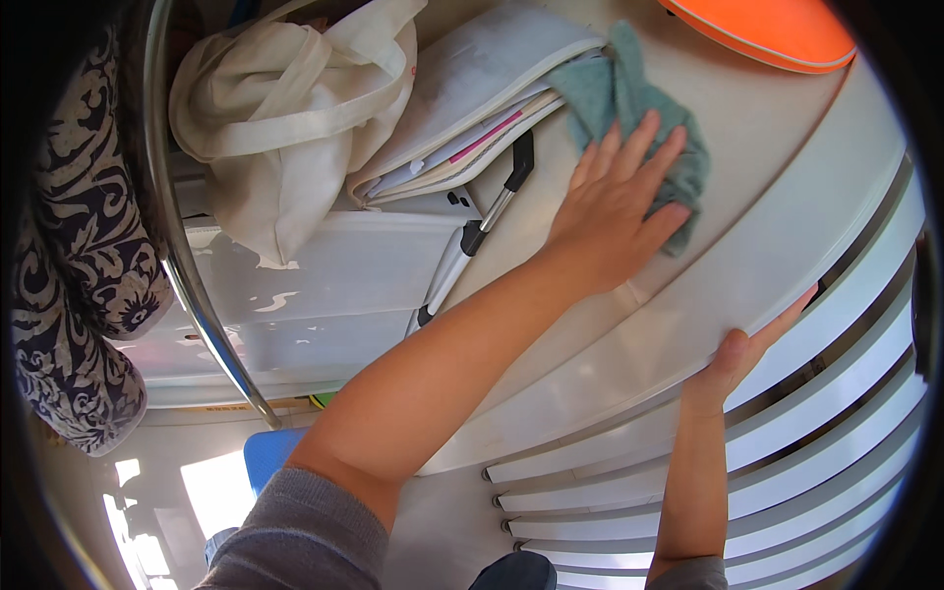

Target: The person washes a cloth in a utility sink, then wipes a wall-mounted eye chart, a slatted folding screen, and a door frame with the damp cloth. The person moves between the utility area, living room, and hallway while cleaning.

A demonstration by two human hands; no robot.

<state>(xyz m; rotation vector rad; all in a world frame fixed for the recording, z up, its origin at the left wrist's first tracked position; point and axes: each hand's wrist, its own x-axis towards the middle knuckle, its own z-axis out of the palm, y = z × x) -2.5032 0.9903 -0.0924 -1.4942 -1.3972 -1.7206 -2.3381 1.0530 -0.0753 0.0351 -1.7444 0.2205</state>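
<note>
My left hand (616,206) lies spread on a crumpled green cloth (675,162), which rests on a cream-coloured flat surface (745,140) with a raised white rim. Its fingertips point up the picture, and the cloth's far end touches a white zipped case (501,59). Lower right, my right hand (737,354) is at the outer edge of the white rim (782,258), thumb beside the edge; its fingers are partly hidden, so its hold is unclear.
A cream fabric tote bag (310,110) lies at the upper left, beside the case. A metal rod with black joints (490,214) stands below the case. An orange rounded object (774,29) is at the top right. White slats (605,527) run below the rim. A curved metal rail (184,280) and patterned cushions (110,221) are left.
</note>
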